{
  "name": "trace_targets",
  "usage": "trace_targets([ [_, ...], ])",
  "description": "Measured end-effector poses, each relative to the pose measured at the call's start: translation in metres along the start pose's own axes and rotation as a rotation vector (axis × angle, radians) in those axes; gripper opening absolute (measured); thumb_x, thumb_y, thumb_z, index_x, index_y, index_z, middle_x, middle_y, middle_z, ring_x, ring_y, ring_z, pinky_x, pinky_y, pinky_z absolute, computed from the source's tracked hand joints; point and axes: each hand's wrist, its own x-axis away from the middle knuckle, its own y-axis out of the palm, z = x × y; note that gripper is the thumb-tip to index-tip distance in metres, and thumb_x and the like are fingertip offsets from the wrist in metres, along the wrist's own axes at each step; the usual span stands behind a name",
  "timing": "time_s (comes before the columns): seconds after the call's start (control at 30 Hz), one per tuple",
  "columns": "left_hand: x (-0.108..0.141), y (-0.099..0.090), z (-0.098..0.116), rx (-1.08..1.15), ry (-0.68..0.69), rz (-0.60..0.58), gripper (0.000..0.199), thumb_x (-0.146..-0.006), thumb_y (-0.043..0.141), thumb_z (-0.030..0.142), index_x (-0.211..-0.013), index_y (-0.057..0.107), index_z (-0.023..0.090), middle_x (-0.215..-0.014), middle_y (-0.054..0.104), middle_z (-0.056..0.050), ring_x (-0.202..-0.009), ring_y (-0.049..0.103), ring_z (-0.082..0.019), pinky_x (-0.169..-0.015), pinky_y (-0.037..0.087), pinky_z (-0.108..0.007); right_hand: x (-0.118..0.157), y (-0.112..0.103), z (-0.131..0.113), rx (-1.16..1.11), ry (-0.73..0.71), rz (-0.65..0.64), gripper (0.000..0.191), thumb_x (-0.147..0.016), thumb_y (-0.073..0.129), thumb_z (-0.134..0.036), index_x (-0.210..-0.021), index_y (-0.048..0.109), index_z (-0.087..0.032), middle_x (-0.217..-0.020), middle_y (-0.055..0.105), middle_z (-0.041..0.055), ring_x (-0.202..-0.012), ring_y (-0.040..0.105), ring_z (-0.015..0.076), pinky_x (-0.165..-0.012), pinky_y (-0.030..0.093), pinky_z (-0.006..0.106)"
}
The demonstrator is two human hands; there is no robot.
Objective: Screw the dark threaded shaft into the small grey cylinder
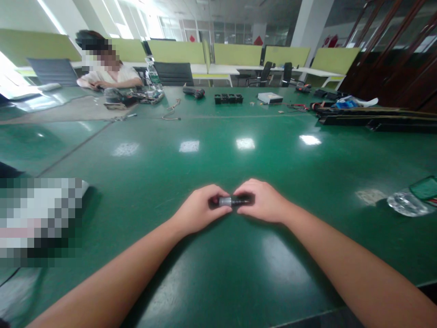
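A small dark cylindrical object with a silver-grey band point(225, 201) lies crosswise between my hands, low over the green table point(211, 168) or on it; I cannot tell which. My left hand point(201, 207) grips its left end, thumb in front and fingers behind. Its right, black part is held in my right hand point(261, 200), with the fingers curled round the end. The fingertips of the two hands are close together near the middle of the object. Both ends are partly hidden in shadow inside my hands.
A pixelated box-like thing point(44, 214) is at the left. A clear bottle point(408, 202) lies at the right. Across the table are a seated person point(111, 75), an upright bottle point(153, 75), a power tool point(194, 92), black blocks point(228, 98), a white box point(270, 98) and dark strips point(378, 119).
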Motion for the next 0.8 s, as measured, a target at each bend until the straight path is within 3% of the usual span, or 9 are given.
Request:
trace_targets([
  [0.17,0.000,0.000,0.001,0.016,-0.009,-0.006,0.023,-0.082,0.071,0.038,-0.097,0.070,0.020,-0.088,0.069,-0.002,-0.078,0.063,-0.017,-0.071,0.049,-0.028,0.005,-0.007,0.006,0.008,0.030,0.009,0.021,-0.076,0.075,-0.020,-0.097,0.074,-0.018,-0.099,0.073,0.0057,-0.091,0.061,0.0192,-0.085,0.046,0.032],
  [0.4,-0.001,-0.001,-0.002,0.024,0.002,-0.023,0.024,-0.083,0.070,0.039,-0.098,0.070,0.020,-0.089,0.069,-0.003,-0.079,0.062,-0.018,-0.071,0.049,-0.028,-0.002,0.000,0.002,0.060,0.016,-0.079,0.021,-0.085,0.070,-0.035,-0.099,0.074,-0.021,-0.097,0.072,0.0050,-0.094,0.060,0.0207,-0.085,0.041,0.035],
  [0.53,-0.002,-0.001,-0.003,0.035,0.000,-0.024,0.023,-0.083,0.071,0.038,-0.100,0.070,0.022,-0.091,0.069,-0.002,-0.081,0.063,-0.017,-0.072,0.049,-0.027,-0.004,0.005,-0.001,0.032,0.017,-0.083,0.017,-0.093,0.060,-0.030,-0.098,0.074,-0.022,-0.097,0.072,0.0042,-0.093,0.060,0.0188,-0.087,0.040,0.035],
  [0.8,-0.002,-0.001,-0.001,0.038,-0.003,-0.020,0.021,-0.083,0.072,0.036,-0.099,0.071,0.022,-0.090,0.069,-0.001,-0.080,0.063,-0.017,-0.071,0.049,-0.027,-0.004,0.009,-0.005,-0.017,0.072,-0.020,0.009,-0.086,0.069,-0.025,-0.092,0.072,-0.020,-0.088,0.072,0.0022,-0.085,0.059,0.0169,-0.080,0.040,0.032],
])
